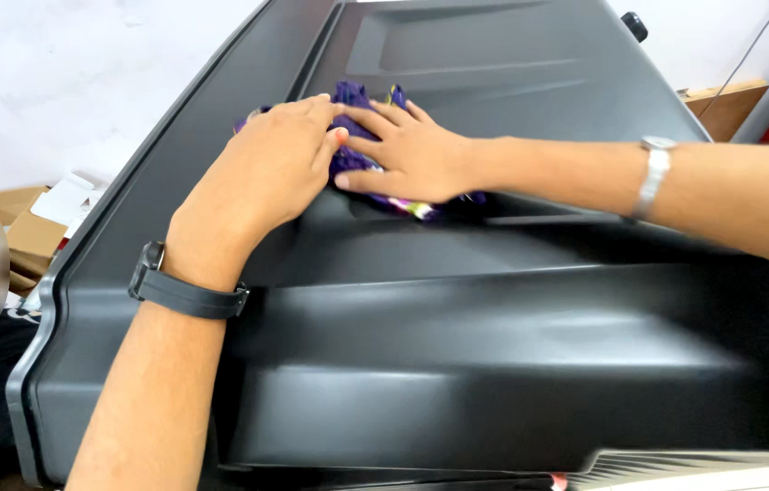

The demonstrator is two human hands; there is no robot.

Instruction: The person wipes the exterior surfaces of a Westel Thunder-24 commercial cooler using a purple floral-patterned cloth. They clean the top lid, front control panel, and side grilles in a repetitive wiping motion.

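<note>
Both hands press a purple cloth (357, 159) flat against the upper part of a big black moulded panel (457, 345). The left hand (262, 173) lies on the cloth's left side, the right hand (407, 155) on its right, fingers spread and flat, gripping nothing. The lower panel looks smooth and glossy; whether it is wiped I cannot tell. Brown cartons (25, 227) sit at the left edge, another (725, 105) at upper right; no labels are legible.

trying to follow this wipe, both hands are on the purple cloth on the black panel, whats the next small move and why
Probably slide the purple cloth down toward the near edge: left hand and right hand press it flat high on the black panel, with the broad near surface uncovered.
</note>
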